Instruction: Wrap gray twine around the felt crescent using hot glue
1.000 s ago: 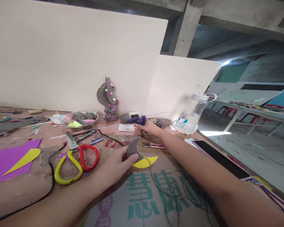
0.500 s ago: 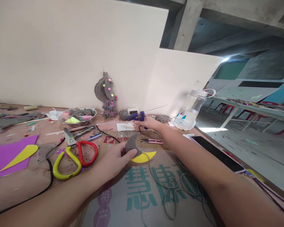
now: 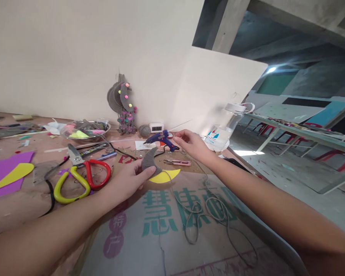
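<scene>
In the head view my left hand (image 3: 135, 172) is closed on a grey yarn-wrapped crescent (image 3: 150, 161), thumb on its front. A loose yarn strand (image 3: 186, 207) trails from it over the printed cardboard (image 3: 126, 234). Just behind the crescent lies a yellow crescent cutout (image 3: 166, 176). My right hand (image 3: 193, 143) hovers to the right of a blue glue gun (image 3: 163, 138), fingers bent and a little apart, holding nothing I can see. The gun rests on the table with its nozzle pointing left. Pink-handled thread snips (image 3: 177, 163) lie in front of it.
Large scissors with red and yellow handles (image 3: 82, 172) lie at left, beside purple sheets (image 3: 11, 180). A bowl of pompoms and yarn (image 3: 89, 132), a decorated grey hanging (image 3: 123, 103), a small clock (image 3: 156, 127) and a water bottle (image 3: 222, 128) stand along the wall panel.
My right hand has let go of the glue gun and moved right of it. The gun now rests on the table. My left hand keeps the grey crescent; the view has shifted slightly.
</scene>
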`<state>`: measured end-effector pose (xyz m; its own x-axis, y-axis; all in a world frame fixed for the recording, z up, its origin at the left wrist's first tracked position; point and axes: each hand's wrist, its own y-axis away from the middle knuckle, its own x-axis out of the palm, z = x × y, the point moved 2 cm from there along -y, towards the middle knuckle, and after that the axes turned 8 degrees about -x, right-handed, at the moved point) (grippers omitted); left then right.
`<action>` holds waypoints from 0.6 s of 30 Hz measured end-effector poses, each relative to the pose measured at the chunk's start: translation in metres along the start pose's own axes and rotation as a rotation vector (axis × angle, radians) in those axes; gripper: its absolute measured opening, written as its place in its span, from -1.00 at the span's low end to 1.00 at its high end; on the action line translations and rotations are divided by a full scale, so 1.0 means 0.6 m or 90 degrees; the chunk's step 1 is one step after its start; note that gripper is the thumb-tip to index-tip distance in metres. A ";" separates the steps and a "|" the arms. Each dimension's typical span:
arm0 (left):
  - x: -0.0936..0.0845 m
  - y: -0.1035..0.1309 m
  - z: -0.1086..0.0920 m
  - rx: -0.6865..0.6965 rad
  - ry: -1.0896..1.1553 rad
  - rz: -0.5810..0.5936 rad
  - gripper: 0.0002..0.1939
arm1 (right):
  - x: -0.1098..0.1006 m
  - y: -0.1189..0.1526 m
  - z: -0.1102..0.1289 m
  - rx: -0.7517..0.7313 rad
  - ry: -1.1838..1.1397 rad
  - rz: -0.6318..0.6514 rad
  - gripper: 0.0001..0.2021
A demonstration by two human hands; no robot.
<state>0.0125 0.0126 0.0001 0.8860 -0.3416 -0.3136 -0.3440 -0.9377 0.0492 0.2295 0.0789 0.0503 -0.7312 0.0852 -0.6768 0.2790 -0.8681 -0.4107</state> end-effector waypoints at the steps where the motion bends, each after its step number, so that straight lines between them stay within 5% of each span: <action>1: -0.001 0.000 0.001 -0.001 -0.009 -0.008 -0.72 | -0.003 0.022 0.015 0.008 -0.045 -0.014 -0.62; 5: 0.000 0.002 0.000 0.002 -0.038 -0.037 -0.70 | 0.022 0.111 0.071 0.162 -0.359 0.129 -0.54; 9: 0.001 0.006 -0.010 -0.008 -0.015 -0.054 -0.74 | 0.052 0.158 0.091 0.257 -0.458 0.199 -0.33; 13: -0.001 0.009 -0.017 -0.012 -0.029 -0.076 -0.75 | 0.046 0.150 0.068 0.198 -0.298 0.169 -0.41; 18: -0.001 0.011 -0.014 0.006 -0.065 -0.034 -0.71 | 0.020 0.130 0.048 -0.002 0.005 0.056 -0.82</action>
<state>0.0125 0.0061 0.0086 0.8670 -0.2825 -0.4104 -0.3006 -0.9535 0.0214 0.2247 -0.0017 0.0277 -0.6986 0.0122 -0.7154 0.3443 -0.8707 -0.3511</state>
